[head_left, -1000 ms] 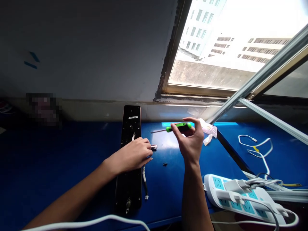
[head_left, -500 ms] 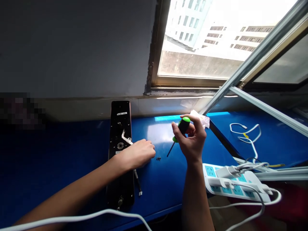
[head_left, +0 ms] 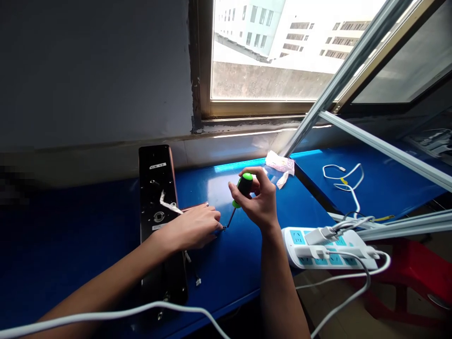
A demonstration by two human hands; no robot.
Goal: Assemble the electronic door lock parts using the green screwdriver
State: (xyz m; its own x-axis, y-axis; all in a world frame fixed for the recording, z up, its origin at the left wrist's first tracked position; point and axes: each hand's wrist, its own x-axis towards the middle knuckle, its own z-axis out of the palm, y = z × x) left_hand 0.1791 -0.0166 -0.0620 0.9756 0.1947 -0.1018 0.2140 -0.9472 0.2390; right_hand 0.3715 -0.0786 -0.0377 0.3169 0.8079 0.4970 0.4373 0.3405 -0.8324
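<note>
In the head view my right hand (head_left: 259,197) grips a screwdriver (head_left: 244,184) with a black and green handle. Its shaft slants down and its tip is beside a small pile of dark screws (head_left: 224,228) on the blue tabletop. My left hand (head_left: 199,226) reaches across a long black panel (head_left: 155,174), fingertips at the screws and apart from the thumb. A white wrapped cable (head_left: 165,203) comes out of the panel, and a small white connector (head_left: 198,282) lies below my wrist. Part of a reddish-brown edged piece (head_left: 196,206) shows behind my left hand.
A white power strip (head_left: 291,249) with several plugs sits right of my right forearm. A white cord (head_left: 116,316) crosses the near edge. A pink-and-white wrapper (head_left: 280,162) lies by the window wall. Metal struts (head_left: 388,146) slant on the right, above a red stool (head_left: 406,273).
The view has swung right, so things appear further left. My right hand has lowered the screwdriver tip to the screws. My left hand's fingers have uncurled and moved to the screw pile.
</note>
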